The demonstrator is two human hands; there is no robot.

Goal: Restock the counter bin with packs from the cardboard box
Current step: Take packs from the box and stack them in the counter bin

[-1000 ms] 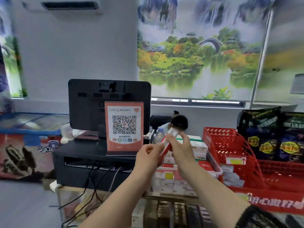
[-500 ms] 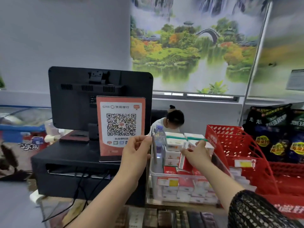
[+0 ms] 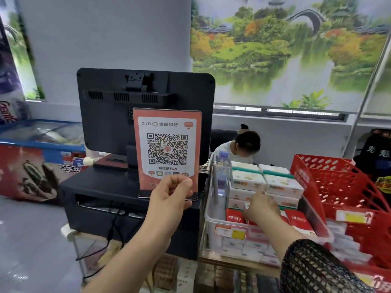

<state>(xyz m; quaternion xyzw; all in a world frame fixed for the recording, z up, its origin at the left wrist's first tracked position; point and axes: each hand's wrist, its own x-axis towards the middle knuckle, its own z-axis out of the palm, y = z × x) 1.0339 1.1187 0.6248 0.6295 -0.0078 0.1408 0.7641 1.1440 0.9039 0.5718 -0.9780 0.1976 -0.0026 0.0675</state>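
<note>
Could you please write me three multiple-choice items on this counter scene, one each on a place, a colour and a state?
1. Where does the right hand reach?
A) into the clear bin
B) into a drawer
C) into a pocket

2. What colour is the basket to the right of the bin?
A) blue
B) red
C) green

3. How is the water bottle placed?
A) lying flat
B) upside down
C) standing upright

Answers:
1 A: the right hand is down among the red packs inside the clear bin.
2 B: the basket's lattice walls are red.
3 C: the water bottle stands cap up at the bin's left end.
</note>
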